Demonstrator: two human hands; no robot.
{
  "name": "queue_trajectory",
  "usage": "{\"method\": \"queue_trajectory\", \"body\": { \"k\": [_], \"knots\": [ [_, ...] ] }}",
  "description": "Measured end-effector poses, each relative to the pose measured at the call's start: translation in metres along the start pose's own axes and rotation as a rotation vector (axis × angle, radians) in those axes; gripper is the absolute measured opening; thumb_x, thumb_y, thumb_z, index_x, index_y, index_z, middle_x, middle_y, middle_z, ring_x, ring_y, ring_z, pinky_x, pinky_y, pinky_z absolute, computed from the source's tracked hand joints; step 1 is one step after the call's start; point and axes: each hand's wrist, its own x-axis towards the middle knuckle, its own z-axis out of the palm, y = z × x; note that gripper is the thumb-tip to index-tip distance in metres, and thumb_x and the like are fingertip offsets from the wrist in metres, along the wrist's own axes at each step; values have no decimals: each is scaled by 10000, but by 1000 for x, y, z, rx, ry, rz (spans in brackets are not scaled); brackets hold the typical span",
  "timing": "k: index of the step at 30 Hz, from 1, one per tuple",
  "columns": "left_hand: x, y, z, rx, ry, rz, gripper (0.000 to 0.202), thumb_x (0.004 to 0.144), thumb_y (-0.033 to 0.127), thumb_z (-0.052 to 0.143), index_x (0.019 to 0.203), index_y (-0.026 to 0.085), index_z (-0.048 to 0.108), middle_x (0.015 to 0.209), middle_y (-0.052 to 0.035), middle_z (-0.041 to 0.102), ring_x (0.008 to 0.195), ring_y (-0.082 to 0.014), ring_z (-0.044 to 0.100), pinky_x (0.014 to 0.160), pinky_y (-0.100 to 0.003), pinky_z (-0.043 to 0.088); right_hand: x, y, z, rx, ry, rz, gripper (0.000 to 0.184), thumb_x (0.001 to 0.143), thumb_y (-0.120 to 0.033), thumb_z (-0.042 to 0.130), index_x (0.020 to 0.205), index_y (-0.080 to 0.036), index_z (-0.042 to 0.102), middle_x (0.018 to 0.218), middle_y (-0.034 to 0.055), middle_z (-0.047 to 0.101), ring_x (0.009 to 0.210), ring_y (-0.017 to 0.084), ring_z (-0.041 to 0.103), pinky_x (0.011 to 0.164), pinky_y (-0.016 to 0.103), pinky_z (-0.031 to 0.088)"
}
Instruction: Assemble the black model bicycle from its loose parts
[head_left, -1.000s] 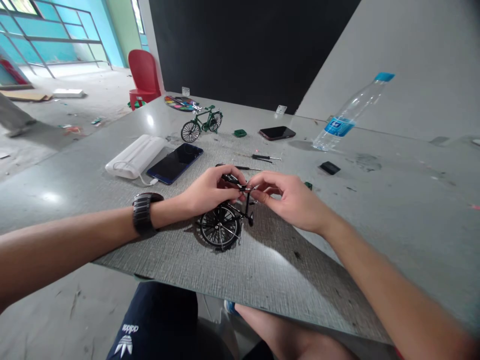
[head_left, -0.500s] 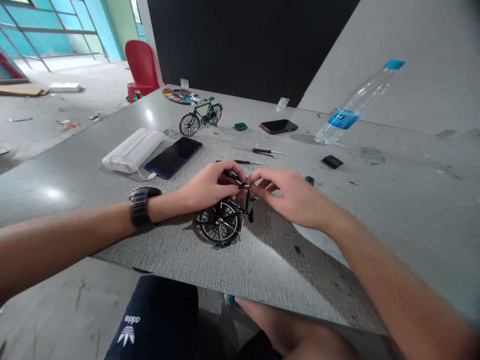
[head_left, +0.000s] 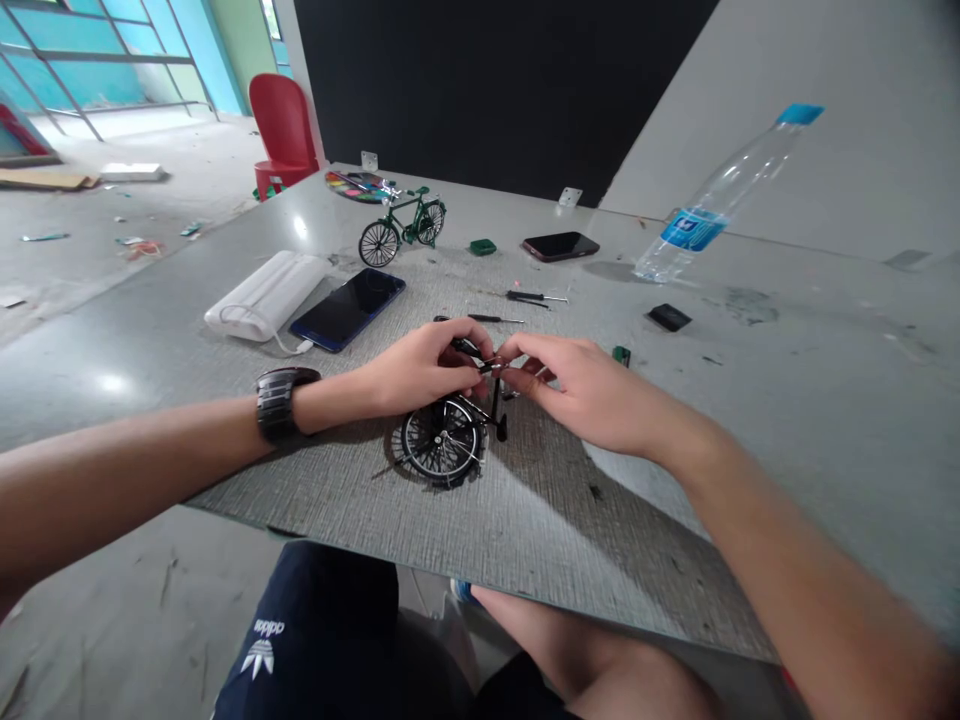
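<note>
A small black model bicycle [head_left: 448, 437] stands on the grey table [head_left: 480, 520] in front of me, one spoked wheel showing below my hands. My left hand [head_left: 424, 368], with a black watch on its wrist, is closed around the top of the bicycle frame. My right hand [head_left: 581, 388] pinches a tiny silvery part at the same spot on the frame, fingertips almost touching those of the left hand. What the part is I cannot make out.
A green model bicycle [head_left: 401, 229] stands farther back. A dark blue phone [head_left: 349, 308] lies beside a white power bank [head_left: 262, 295]. Small screwdrivers [head_left: 534, 297], another phone [head_left: 560, 245], a tilted water bottle [head_left: 720, 198], a paint palette [head_left: 358, 186] and a red chair [head_left: 281, 130] lie beyond.
Both hands stay on the black bicycle's top; the view has shifted slightly, so the hands and bicycle sit a little higher in the picture. Nothing was let go.
</note>
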Motion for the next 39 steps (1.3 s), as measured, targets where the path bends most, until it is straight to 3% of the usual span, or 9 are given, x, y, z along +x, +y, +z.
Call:
{"method": "queue_trajectory", "body": {
  "k": [39],
  "knots": [
    [0,1,-3,66,-46,-1,228,830,136,609,1035,188,527,816,-23,745,819,-169,719,734,-292,510,-1,-3,0,-38,-2,-14,196,1034,-345,499,1027,-252,671,1039,39,742,895,221,669,750,354,468]
  ]
}}
